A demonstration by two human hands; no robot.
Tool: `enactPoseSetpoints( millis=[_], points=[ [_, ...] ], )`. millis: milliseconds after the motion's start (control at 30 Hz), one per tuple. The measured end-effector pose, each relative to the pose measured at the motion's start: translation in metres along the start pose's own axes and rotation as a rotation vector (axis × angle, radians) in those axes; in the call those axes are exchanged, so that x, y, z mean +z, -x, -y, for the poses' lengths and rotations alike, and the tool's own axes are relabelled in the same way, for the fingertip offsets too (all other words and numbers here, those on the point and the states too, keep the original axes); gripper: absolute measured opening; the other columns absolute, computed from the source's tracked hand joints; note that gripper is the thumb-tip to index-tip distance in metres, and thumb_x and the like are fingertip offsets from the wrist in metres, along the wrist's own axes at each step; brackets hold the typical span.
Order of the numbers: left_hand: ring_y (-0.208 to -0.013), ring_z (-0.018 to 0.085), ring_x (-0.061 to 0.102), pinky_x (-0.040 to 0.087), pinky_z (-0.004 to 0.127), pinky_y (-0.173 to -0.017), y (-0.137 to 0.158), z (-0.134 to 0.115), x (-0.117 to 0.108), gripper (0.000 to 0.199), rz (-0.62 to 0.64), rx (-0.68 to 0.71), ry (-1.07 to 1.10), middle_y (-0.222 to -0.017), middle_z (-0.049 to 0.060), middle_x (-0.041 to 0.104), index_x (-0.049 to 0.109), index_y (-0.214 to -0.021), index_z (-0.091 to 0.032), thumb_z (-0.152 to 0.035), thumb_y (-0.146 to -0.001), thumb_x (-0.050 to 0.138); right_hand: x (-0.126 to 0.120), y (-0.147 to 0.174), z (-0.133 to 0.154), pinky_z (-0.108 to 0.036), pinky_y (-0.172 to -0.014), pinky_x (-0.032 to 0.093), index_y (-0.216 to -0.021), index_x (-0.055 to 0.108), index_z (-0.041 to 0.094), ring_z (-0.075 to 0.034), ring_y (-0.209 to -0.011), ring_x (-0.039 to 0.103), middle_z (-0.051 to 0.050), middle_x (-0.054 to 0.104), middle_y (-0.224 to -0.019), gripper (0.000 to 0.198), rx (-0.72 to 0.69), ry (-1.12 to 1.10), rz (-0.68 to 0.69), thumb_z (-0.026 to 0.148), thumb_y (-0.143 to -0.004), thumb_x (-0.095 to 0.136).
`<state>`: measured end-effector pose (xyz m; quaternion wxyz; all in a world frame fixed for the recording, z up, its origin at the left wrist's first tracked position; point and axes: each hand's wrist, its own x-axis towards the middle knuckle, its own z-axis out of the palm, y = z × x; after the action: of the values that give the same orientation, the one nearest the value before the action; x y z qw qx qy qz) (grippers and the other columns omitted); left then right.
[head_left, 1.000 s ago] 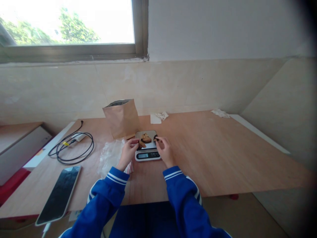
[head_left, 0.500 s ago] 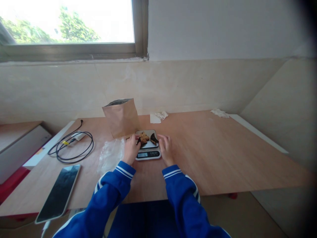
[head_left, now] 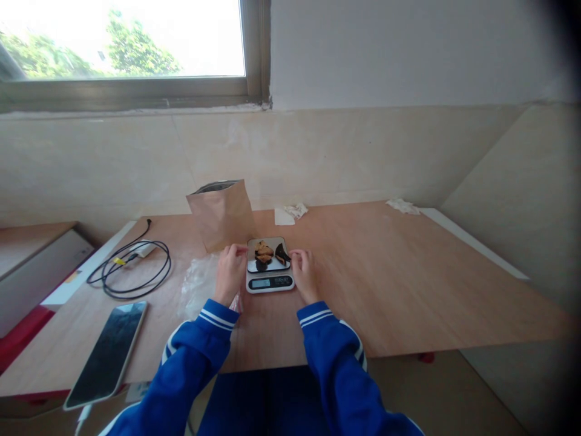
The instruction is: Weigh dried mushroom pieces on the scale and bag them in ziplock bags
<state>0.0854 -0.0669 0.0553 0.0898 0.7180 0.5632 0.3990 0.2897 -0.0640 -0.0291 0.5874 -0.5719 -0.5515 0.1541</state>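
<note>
A small digital kitchen scale (head_left: pixel 271 282) sits on the table between my hands. Several dried pieces, brown and crinkled (head_left: pixel 263 249), lie on the left of its plate, and a curved piece with dark skin (head_left: pixel 282 254) rests on the right. They look like dried peel or mushroom. My left hand (head_left: pixel 230 272) is beside the plate's left edge, over a clear plastic bag (head_left: pixel 198 284), fingertips drawn together. At the right edge, my right hand (head_left: pixel 305 274) has thumb and forefinger pinched close to the dark piece's tip. What either pinch holds is too small to tell.
An open brown paper pouch (head_left: pixel 222 218) stands behind the scale. Leftward lie a coiled black cable (head_left: pixel 129 293), a white charger (head_left: pixel 143 249) and a phone (head_left: pixel 109 354) over the front edge. White paper (head_left: pixel 284 216) and crumpled tissue (head_left: pixel 403 206) lie by the wall.
My left hand has drawn back leftward off the plate, uncovering the brown pieces. The fingers of my right hand have closed in slightly at the right edge. The scale stays in place.
</note>
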Motion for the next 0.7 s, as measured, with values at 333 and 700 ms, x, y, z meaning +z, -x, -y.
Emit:
enactPoseSetpoints(
  millis=[333,700],
  points=[
    [-0.096,0.023,0.057,0.047,0.038,-0.084,0.002,0.018,-0.014,0.017,-0.074,-0.021,-0.028,-0.093,0.007,0.063,0.06,-0.088,-0.02,-0.021,-0.088,0.044,-0.002,0.0,0.0,-0.038,-0.09,0.041,-0.087,0.061,0.022,-0.022,-0.095,0.055,-0.006,0.061,-0.093,0.034,-0.001,-0.02,-0.011,0.04,-0.096,0.035],
    [-0.09,0.024,0.057,0.046,0.041,-0.084,0.02,0.023,-0.035,0.016,-0.09,-0.012,-0.114,-0.092,0.008,0.059,0.059,-0.089,-0.019,-0.018,-0.085,0.043,0.004,-0.002,-0.017,-0.037,-0.084,0.042,-0.081,0.057,0.022,-0.023,-0.088,0.057,-0.007,0.063,-0.087,0.033,0.109,-0.058,-0.094,0.039,-0.094,0.032]
  ],
)
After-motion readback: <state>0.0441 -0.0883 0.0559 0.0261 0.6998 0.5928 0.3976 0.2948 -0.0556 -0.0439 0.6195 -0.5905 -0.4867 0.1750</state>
